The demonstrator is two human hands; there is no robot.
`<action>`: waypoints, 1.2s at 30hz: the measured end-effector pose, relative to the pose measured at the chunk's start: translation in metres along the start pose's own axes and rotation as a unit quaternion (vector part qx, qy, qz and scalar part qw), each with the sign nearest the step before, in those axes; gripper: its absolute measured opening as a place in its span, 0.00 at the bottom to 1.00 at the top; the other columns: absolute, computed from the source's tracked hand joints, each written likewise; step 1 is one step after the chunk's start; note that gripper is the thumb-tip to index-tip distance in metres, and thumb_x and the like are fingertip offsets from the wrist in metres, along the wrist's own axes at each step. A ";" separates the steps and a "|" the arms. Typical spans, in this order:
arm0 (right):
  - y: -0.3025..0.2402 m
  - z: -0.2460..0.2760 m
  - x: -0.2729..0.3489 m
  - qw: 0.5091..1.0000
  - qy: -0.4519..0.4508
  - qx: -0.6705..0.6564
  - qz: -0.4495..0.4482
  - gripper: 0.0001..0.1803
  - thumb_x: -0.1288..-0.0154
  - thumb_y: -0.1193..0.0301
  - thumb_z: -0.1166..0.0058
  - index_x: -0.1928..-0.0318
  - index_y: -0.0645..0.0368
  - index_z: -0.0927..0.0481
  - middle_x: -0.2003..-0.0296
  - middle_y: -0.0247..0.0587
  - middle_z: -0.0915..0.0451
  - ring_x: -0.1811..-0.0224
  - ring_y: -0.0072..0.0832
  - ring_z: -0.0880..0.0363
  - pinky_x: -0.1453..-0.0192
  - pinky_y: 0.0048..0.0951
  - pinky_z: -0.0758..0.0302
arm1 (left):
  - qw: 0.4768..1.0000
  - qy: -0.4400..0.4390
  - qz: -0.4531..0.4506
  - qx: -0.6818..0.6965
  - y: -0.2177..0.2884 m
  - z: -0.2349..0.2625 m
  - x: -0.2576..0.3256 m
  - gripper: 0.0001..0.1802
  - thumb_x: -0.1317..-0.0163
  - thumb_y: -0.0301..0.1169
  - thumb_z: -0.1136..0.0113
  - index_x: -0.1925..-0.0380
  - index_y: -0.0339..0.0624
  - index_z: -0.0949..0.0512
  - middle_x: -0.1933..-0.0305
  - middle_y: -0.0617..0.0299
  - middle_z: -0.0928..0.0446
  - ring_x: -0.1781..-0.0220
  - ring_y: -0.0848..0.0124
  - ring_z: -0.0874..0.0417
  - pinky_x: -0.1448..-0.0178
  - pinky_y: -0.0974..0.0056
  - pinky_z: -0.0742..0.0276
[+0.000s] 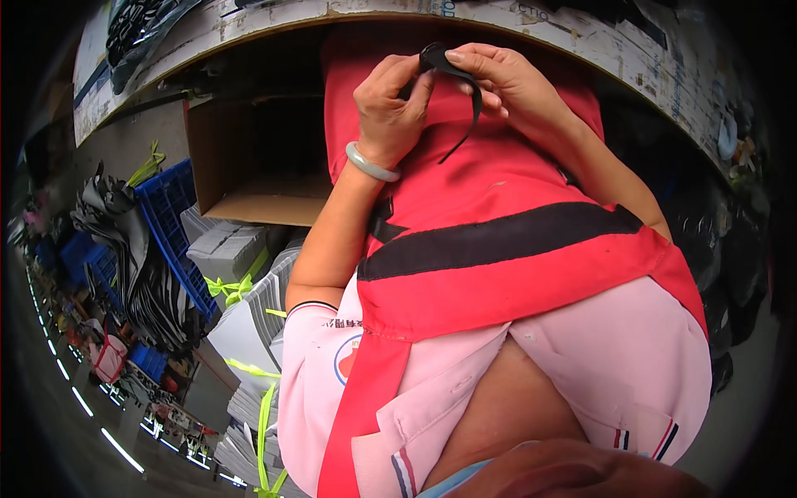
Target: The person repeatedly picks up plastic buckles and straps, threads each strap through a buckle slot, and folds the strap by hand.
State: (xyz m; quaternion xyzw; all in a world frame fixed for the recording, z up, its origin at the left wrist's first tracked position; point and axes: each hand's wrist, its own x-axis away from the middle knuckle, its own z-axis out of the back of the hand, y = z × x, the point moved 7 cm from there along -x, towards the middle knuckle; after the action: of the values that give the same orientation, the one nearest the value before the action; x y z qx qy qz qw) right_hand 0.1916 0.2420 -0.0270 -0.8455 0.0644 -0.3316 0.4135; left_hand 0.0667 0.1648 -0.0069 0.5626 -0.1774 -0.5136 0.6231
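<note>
A thin black strap-like piece (445,63) is held up between my two hands, over my red apron (490,166) and close to the table edge. My left hand (392,104), with a pale bangle at the wrist, pinches its looped left end. The thumb and fingers of my right hand (506,83) grip its other side. From between the hands one narrow tail hangs down in a curve. What exact kind of piece it is I cannot make out.
A table with a worn, printed pale covering (274,35) runs across the top, a plastic-wrapped black bundle (137,33) on it. Below stands an open cardboard box (261,207). Left of me are grey stacks tied with yellow-green strips (232,249), a blue crate (174,228) and black sheets (149,257).
</note>
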 end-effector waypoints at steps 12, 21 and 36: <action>0.013 0.003 -0.006 0.998 0.025 -0.050 -0.004 0.12 0.30 0.61 0.45 0.57 0.56 0.21 0.75 0.25 0.25 0.84 0.05 0.37 0.83 0.09 0.43 | 0.999 -0.019 -0.013 -0.042 -0.002 0.000 0.005 0.10 0.45 0.19 0.35 0.61 0.35 0.19 0.68 0.56 0.20 0.70 0.67 0.18 0.65 0.69 0.24; 0.016 0.002 -0.006 0.990 -0.015 -0.135 -0.038 0.13 0.30 0.60 0.44 0.54 0.56 0.23 0.73 0.26 0.24 0.84 0.06 0.40 0.82 0.11 0.44 | 0.993 -0.049 -0.046 -0.101 -0.004 0.001 0.002 0.11 0.44 0.19 0.36 0.60 0.36 0.19 0.67 0.57 0.21 0.70 0.66 0.18 0.66 0.68 0.23; -0.005 0.004 -0.014 0.971 0.047 0.155 0.176 0.11 0.35 0.69 0.38 0.56 0.62 0.18 0.69 0.33 0.19 0.68 0.16 0.21 0.61 0.20 0.23 | 0.842 -0.033 0.398 0.364 -0.041 -0.007 0.016 0.13 0.36 0.30 0.36 0.58 0.31 0.18 0.77 0.59 0.21 0.83 0.78 0.26 0.80 0.76 0.34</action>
State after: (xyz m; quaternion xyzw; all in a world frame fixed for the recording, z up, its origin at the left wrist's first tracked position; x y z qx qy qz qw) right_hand 0.1824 0.2531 -0.0321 -0.7302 0.1790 -0.2988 0.5878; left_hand 0.0612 0.1615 -0.0510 0.6128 -0.5804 -0.1384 0.5182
